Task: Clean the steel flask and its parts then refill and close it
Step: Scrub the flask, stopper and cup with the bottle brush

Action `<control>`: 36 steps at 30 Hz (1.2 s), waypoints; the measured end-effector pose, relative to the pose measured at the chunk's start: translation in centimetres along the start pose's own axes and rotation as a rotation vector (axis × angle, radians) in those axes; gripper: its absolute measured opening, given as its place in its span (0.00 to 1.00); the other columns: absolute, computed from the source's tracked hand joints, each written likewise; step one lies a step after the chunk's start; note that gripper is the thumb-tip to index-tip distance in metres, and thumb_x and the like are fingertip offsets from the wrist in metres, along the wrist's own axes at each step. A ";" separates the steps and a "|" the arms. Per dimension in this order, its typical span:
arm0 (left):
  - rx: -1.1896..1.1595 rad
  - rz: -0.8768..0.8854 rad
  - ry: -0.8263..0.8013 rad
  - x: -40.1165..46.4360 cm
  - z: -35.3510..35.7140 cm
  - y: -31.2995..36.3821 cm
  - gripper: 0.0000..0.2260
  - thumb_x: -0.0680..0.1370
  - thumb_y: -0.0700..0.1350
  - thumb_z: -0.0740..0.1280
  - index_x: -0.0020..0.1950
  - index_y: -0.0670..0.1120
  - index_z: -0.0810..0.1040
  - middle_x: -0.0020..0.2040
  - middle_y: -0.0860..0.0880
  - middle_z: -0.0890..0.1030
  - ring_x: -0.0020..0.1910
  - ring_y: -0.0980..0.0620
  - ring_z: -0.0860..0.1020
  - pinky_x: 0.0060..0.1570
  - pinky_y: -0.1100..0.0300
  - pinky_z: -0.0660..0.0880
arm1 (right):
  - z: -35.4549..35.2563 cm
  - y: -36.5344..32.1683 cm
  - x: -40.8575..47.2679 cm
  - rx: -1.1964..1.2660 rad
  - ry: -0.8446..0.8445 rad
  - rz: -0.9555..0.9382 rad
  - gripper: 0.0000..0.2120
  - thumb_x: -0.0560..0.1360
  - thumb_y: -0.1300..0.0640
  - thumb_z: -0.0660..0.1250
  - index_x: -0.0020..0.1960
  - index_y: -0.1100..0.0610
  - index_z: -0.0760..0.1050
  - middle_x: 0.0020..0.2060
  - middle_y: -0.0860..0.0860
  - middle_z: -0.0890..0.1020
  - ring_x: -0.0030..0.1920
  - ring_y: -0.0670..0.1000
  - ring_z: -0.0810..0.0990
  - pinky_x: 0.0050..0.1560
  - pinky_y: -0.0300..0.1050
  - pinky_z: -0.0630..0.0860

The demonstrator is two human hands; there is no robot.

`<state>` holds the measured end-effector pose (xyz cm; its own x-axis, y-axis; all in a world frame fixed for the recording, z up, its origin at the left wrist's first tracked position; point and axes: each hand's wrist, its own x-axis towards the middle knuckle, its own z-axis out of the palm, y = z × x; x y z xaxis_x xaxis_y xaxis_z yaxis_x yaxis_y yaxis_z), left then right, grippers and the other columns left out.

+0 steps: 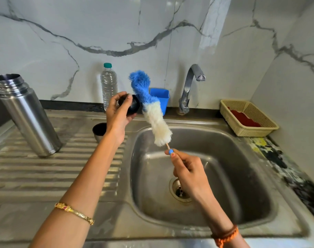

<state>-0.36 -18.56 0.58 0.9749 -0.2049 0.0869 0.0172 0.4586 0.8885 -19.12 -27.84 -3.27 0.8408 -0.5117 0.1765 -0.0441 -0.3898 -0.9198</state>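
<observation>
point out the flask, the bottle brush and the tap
flask (29, 120), head view, middle of the steel body
bottle brush (157, 122), head view, white part of the bristles
tap (188, 83), head view, upright part of the curved spout

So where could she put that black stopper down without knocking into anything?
The ribbed draining board is bare in front of the steel flask and the cup, across to the sink basin, itself empty. The back ledge is crowded: water bottle, blue tub, tap, basket.
</observation>
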 end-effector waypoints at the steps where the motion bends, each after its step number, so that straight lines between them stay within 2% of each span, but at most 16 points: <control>1: -0.027 -0.015 -0.022 -0.1 0.0 0.1 0.09 0.75 0.39 0.67 0.49 0.51 0.73 0.55 0.48 0.76 0.49 0.53 0.78 0.42 0.61 0.80 | 0.0 -0.1 0.0 0.001 -0.004 -0.003 0.14 0.78 0.54 0.60 0.43 0.60 0.79 0.23 0.51 0.63 0.25 0.44 0.59 0.26 0.35 0.59; 3: -0.056 -0.040 -0.043 0.2 -0.4 0.6 0.15 0.73 0.33 0.68 0.53 0.49 0.72 0.54 0.47 0.76 0.49 0.52 0.78 0.43 0.61 0.79 | -0.1 -0.1 -1.0 0.015 -0.030 -0.007 0.14 0.78 0.55 0.60 0.42 0.59 0.80 0.22 0.48 0.61 0.24 0.44 0.58 0.26 0.35 0.57; 6: -0.058 -0.078 -0.085 0.6 -1.5 0.8 0.17 0.73 0.29 0.64 0.57 0.45 0.71 0.52 0.47 0.77 0.49 0.52 0.79 0.45 0.60 0.80 | -0.7 -0.1 -2.3 0.097 -0.036 0.049 0.11 0.78 0.55 0.60 0.43 0.47 0.79 0.18 0.46 0.60 0.21 0.43 0.57 0.24 0.32 0.57; 11: -0.045 -0.105 -0.273 -0.2 -1.5 0.8 0.15 0.75 0.29 0.62 0.55 0.45 0.72 0.53 0.46 0.78 0.51 0.52 0.79 0.44 0.64 0.79 | -0.8 -0.4 -0.2 0.119 0.012 0.095 0.10 0.78 0.55 0.60 0.44 0.49 0.80 0.18 0.45 0.64 0.21 0.42 0.60 0.23 0.31 0.59; 13: -0.025 -0.061 -0.243 -0.2 -1.3 0.9 0.14 0.75 0.30 0.62 0.55 0.46 0.72 0.52 0.47 0.78 0.51 0.53 0.78 0.44 0.63 0.79 | -0.7 -0.5 -0.4 0.130 0.001 0.087 0.10 0.78 0.55 0.60 0.44 0.50 0.80 0.18 0.45 0.64 0.20 0.42 0.60 0.23 0.31 0.59; 17: 0.017 0.019 -0.090 0.9 -2.1 1.2 0.13 0.76 0.35 0.64 0.57 0.49 0.71 0.49 0.49 0.76 0.46 0.53 0.79 0.40 0.62 0.80 | -0.7 -0.2 -2.3 0.084 -0.025 0.055 0.11 0.78 0.54 0.60 0.42 0.46 0.78 0.17 0.46 0.62 0.19 0.42 0.60 0.23 0.30 0.58; 20: 0.112 -0.039 -0.129 0.7 -1.9 0.8 0.10 0.77 0.39 0.64 0.57 0.47 0.72 0.48 0.49 0.78 0.41 0.51 0.79 0.38 0.63 0.80 | -0.4 -0.3 -1.5 0.099 -0.004 0.063 0.10 0.78 0.55 0.61 0.43 0.46 0.79 0.19 0.46 0.62 0.21 0.42 0.59 0.24 0.32 0.58; 23: 0.128 -0.050 -0.207 -0.1 -1.2 0.0 0.08 0.77 0.39 0.64 0.55 0.47 0.74 0.50 0.48 0.78 0.46 0.51 0.79 0.41 0.63 0.80 | -0.2 -0.8 0.0 0.164 0.033 0.104 0.11 0.79 0.57 0.60 0.44 0.48 0.80 0.21 0.46 0.64 0.22 0.42 0.59 0.22 0.32 0.58; 26: 0.055 -0.040 -0.168 0.1 -0.8 0.1 0.07 0.77 0.38 0.64 0.53 0.47 0.75 0.48 0.49 0.79 0.45 0.53 0.80 0.41 0.62 0.80 | -0.1 -0.8 -0.4 0.144 0.017 0.071 0.12 0.79 0.57 0.60 0.43 0.47 0.80 0.21 0.47 0.62 0.22 0.43 0.58 0.23 0.33 0.58; 30: -0.005 -0.040 -0.018 1.4 -1.6 0.7 0.14 0.77 0.38 0.64 0.62 0.40 0.73 0.49 0.48 0.79 0.44 0.54 0.80 0.43 0.59 0.81 | 0.1 -0.4 -2.2 0.024 -0.014 0.010 0.12 0.77 0.55 0.61 0.40 0.44 0.79 0.21 0.46 0.58 0.23 0.43 0.56 0.26 0.35 0.56; 32: 0.043 -0.025 -0.055 1.3 -1.7 0.5 0.14 0.77 0.38 0.64 0.63 0.40 0.72 0.52 0.47 0.79 0.47 0.52 0.80 0.45 0.57 0.80 | 0.3 -0.5 -1.8 0.010 0.013 0.013 0.12 0.78 0.55 0.61 0.39 0.44 0.79 0.22 0.47 0.59 0.24 0.44 0.57 0.27 0.36 0.57; 34: 0.121 -0.004 -0.130 0.5 -1.1 0.2 0.14 0.76 0.38 0.65 0.62 0.42 0.73 0.53 0.48 0.78 0.49 0.51 0.79 0.45 0.59 0.80 | 0.5 -1.0 -0.8 -0.007 0.050 0.020 0.12 0.78 0.54 0.61 0.39 0.48 0.80 0.25 0.53 0.62 0.27 0.46 0.59 0.28 0.38 0.58; 36: 0.128 0.014 -0.130 0.1 -0.4 0.1 0.14 0.76 0.37 0.65 0.62 0.44 0.72 0.52 0.49 0.78 0.48 0.53 0.79 0.46 0.59 0.80 | 0.6 -1.5 -0.1 0.000 0.061 0.039 0.12 0.78 0.54 0.61 0.42 0.54 0.80 0.27 0.55 0.62 0.29 0.50 0.58 0.29 0.39 0.58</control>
<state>-0.16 -18.17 0.49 0.9379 -0.3127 0.1500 -0.0331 0.3499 0.9362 -18.83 -26.73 -2.15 0.8041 -0.5720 0.1616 -0.0761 -0.3687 -0.9264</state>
